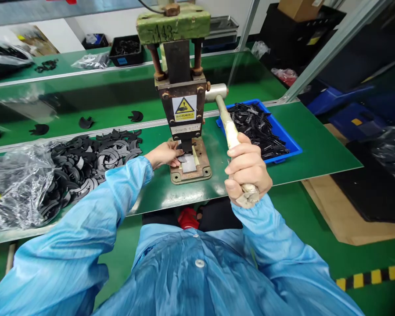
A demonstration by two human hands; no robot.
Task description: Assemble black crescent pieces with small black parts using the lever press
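A hand press [181, 98] with a yellow warning label stands on the green bench. My right hand [248, 172] is wrapped round the press lever [230, 129], whose grip is bound in pale wrapping. My left hand [166, 155] reaches in from the left to the press base [200, 169], its fingers closed on a small dark part [181, 158] below the press head. A light grey plate [188, 164] lies on the base, just right of those fingertips. The part is partly hidden by the fingers and the press head.
Many black curved parts [82, 164] are heaped on the left beside a clear plastic bag [16, 188]. To the right, a blue tray [291, 145] holds black strips. Loose curved parts [86, 123] lie behind the heap. A black bin [127, 59] stands at the back.
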